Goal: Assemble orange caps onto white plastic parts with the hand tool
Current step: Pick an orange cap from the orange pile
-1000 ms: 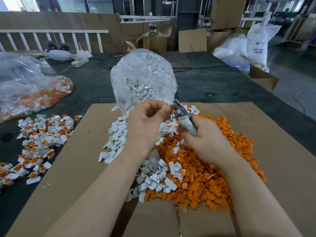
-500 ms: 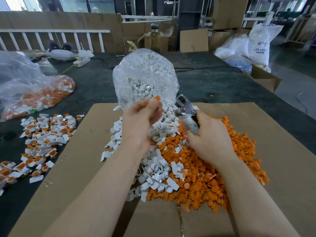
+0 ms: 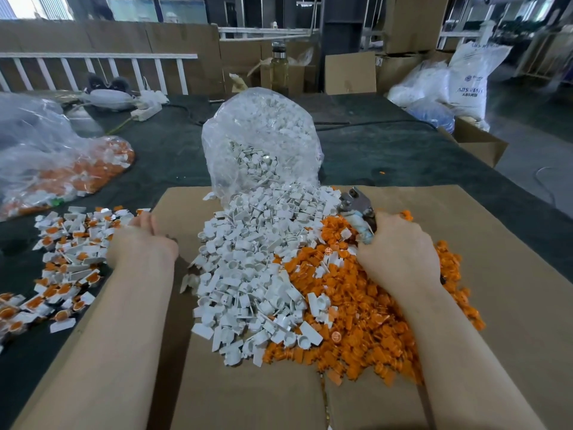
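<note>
Orange-and-white finished pieces (image 3: 65, 259) lay spread on the dark table at the far left, and the left hand (image 3: 141, 240) hung over their near edge, at the border of the cardboard sheet (image 3: 511, 274). Its fingers pointed away from the camera and down toward that pile; they looked relaxed and nothing showed between them, though the fingertips were hidden behind the knuckles, so a small part tucked there could not be ruled out.

To the right of that hand, in the middle of the cardboard, sat the heap of white plastic parts (image 3: 248, 265), spilling out of a clear bag (image 3: 260, 135) standing behind it. The heap ran lengthwise from the bag toward the camera. Its left flank lay near the left hand, with a strip of bare cardboard between them.

Further right, the orange caps (image 3: 356, 321) formed their own mound, touching and mingling with the white one along a ragged seam. The right hand (image 3: 400, 252) rested on this mound, curled round the wrapped handle of the hand tool (image 3: 356, 209), whose metal head pointed up and away to the left, toward the white heap.

Judging from this layout, the next white part lay to the right of the left hand, while the caps were directly under the right.
</note>
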A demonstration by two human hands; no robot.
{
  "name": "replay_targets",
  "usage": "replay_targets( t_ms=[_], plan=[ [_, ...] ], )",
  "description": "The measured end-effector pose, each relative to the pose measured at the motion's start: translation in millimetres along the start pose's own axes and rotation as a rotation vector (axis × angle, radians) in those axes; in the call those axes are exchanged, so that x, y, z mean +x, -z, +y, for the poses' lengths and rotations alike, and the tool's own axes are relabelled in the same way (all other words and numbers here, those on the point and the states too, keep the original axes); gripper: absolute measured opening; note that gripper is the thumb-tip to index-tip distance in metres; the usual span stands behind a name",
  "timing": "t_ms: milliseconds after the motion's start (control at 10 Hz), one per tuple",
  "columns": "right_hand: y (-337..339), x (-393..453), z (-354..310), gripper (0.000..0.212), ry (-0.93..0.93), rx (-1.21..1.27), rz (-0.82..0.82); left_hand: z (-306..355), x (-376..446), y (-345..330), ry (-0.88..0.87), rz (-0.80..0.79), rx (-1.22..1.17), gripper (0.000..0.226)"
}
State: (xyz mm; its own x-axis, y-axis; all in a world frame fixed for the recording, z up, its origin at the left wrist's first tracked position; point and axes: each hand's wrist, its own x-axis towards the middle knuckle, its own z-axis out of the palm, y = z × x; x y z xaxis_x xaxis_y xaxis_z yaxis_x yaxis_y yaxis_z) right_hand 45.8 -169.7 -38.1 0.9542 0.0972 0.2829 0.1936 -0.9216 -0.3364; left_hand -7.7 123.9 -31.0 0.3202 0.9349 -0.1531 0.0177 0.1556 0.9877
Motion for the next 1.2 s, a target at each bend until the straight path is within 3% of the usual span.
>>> replay_targets(
  t_ms=[100,200,300,400,500,600,900,1100,1200],
  plan=[
    [0,0,2,0.02,-0.003,-0.033,-0.036,-4,-17,9,0.459,0.146,-0.984,0.042],
    [-1,-1,2,0.02,0.01,-0.044,-0.071,8,-27,-10,0.075,-0.225,-0.119,0.013],
    [-2,-1,1,0.018,0.047,-0.066,-0.094,13,-64,-17,-0.239,-0.622,0.288,0.007],
    [-2,-1,1,0.018,0.079,-0.088,-0.138,-2,-82,-28,-0.507,-0.81,0.728,0.007],
    [-4,-1,1,0.021,0.107,-0.12,-0.151,-16,-92,-36,-0.728,-0.753,1.074,0.021],
    [-6,-1,1,0.023,0.108,-0.114,-0.152,-25,-93,-40,-0.886,-0.669,1.167,0.022],
    [-9,-1,1,0.024,0.077,-0.113,-0.136,-21,-92,-37,-0.798,-0.666,1.123,0.008],
    [-2,-2,0,0.034,0.019,-0.122,-0.04,-16,-92,-37,-0.685,-0.654,1.067,0.016],
    [3,2,4,0.034,0.026,-0.067,-0.182,-15,-92,-38,-0.684,-0.621,1.0,0.013]
  ],
)
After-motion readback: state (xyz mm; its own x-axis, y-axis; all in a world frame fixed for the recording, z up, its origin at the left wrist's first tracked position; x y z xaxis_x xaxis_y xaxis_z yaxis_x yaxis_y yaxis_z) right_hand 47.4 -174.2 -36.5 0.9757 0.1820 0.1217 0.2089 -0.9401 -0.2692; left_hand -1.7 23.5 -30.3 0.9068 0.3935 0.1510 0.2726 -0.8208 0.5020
